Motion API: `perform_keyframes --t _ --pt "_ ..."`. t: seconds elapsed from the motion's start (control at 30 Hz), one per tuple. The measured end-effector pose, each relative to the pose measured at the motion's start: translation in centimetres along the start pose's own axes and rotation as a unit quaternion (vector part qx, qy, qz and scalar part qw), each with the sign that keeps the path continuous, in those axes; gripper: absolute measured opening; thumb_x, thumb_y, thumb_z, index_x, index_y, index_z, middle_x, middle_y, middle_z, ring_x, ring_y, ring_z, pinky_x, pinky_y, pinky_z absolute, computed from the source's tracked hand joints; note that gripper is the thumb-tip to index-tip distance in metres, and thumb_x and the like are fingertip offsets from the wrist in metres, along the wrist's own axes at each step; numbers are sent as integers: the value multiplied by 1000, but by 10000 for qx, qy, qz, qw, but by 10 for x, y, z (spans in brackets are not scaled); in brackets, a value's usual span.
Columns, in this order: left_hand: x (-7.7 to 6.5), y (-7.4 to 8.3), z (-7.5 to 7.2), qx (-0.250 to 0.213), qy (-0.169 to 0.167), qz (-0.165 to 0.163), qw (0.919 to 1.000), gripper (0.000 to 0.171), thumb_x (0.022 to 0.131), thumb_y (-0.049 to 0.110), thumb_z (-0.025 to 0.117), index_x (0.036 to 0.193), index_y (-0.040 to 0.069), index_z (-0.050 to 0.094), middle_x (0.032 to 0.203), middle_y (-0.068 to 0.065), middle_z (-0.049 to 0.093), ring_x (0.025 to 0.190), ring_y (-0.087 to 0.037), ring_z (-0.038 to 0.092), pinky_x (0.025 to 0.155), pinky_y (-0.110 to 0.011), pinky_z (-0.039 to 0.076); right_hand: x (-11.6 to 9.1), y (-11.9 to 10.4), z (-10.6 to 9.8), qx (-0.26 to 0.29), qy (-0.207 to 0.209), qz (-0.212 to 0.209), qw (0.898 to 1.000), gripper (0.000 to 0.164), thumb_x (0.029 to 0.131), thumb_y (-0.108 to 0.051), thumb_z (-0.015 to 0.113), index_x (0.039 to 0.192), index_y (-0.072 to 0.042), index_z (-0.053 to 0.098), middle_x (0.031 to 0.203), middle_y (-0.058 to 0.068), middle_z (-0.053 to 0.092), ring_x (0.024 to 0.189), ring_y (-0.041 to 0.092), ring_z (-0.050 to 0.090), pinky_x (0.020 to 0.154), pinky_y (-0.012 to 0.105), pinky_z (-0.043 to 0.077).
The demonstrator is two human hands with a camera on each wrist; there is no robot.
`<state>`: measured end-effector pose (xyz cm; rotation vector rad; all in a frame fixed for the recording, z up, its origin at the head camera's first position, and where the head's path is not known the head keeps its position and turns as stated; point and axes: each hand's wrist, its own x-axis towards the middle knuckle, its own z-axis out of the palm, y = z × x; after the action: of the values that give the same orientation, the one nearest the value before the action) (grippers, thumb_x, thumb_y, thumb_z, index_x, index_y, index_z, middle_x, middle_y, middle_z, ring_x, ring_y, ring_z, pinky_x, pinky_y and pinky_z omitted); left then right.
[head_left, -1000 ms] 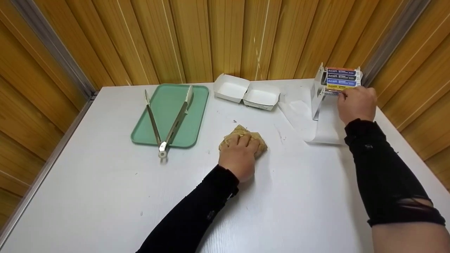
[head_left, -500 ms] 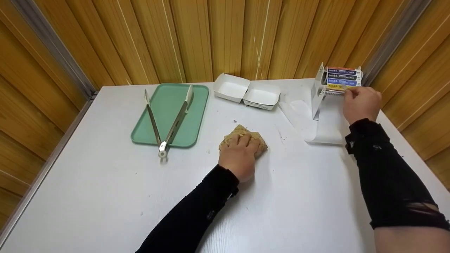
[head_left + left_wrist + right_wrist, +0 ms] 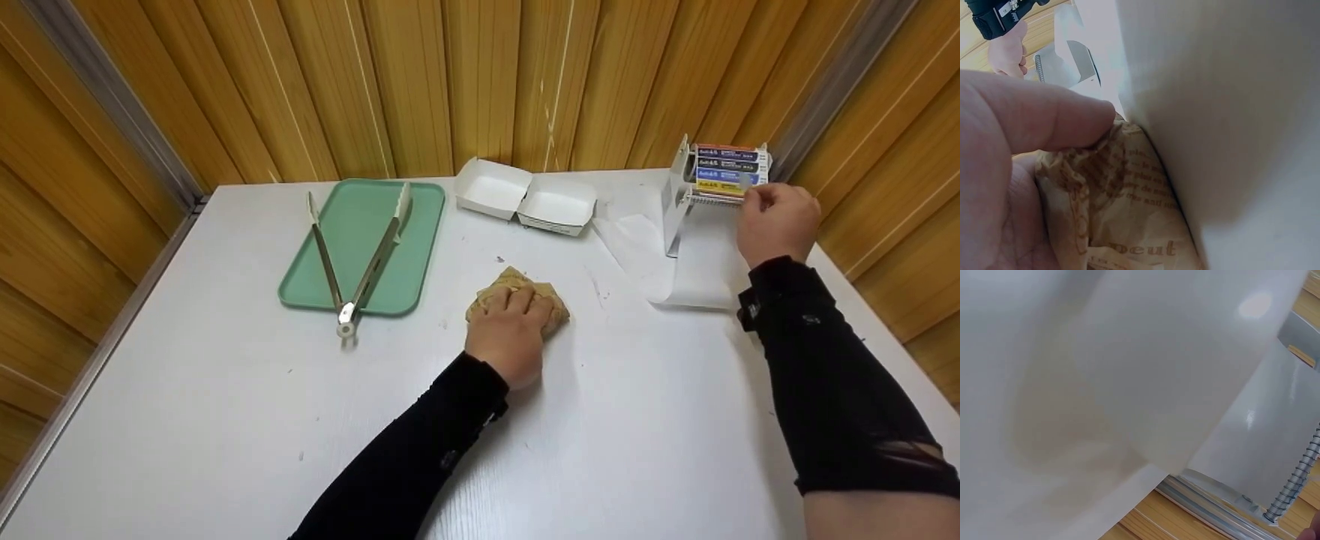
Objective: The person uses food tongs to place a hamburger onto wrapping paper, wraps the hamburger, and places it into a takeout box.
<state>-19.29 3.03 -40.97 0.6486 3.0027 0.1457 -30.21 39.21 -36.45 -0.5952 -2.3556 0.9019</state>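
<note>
My left hand (image 3: 506, 337) grips a brown paper-wrapped bundle (image 3: 556, 313) on the table, fingers over its top. In the left wrist view the thumb presses the printed wrapper (image 3: 1134, 191). At the far right, my right hand (image 3: 780, 221) pinches a small pale sticker (image 3: 745, 180), held in front of the label dispenser (image 3: 673, 210). Rolls of coloured labels (image 3: 729, 172) fill the dispenser. White backing paper (image 3: 705, 262) hangs from it and curls onto the table. The right wrist view shows the dispenser's metal spring (image 3: 1297, 478); the sticker cannot be made out there.
Open tongs (image 3: 346, 315) lie across a green tray (image 3: 360, 240) at the left. An unfolded white paper box (image 3: 559, 206) stands at the back middle. Wood-look panels (image 3: 480, 82) border the table (image 3: 225, 420) at the back and sides.
The right hand has drawn slightly right and away from the dispenser's front, and the pale sticker now shows at its fingertips. The left hand and the bundle stay in place.
</note>
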Motion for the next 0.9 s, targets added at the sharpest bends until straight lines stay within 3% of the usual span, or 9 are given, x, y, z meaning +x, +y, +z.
perform_keyframes --t 0.4,0.67,0.9 --pt "-2 -1 0 -147 48 -2 9999 57 102 20 48 158 30 45 168 -3 40 156 -34 33 120 -58 40 -8 3 5 298 552 -125 9980 38 108 -29 50 118 2 71 96 -6 48 88 0 39 81 18 37" --pt "-2 -3 -3 -323 -189 10 9993 64 102 41 52 164 30 38 173 -2 32 162 -32 25 128 -56 28 -12 4 5 552 738 74 9957 38 109 -30 51 120 0 70 93 -12 45 88 -3 40 81 17 38" --pt "-2 -4 -5 -220 -205 265 9992 62 103 30 41 165 26 38 173 0 32 163 -24 23 132 -49 21 -18 1 8 894 1008 -93 9908 31 107 -25 56 113 2 70 91 -13 45 85 -7 42 79 16 40"
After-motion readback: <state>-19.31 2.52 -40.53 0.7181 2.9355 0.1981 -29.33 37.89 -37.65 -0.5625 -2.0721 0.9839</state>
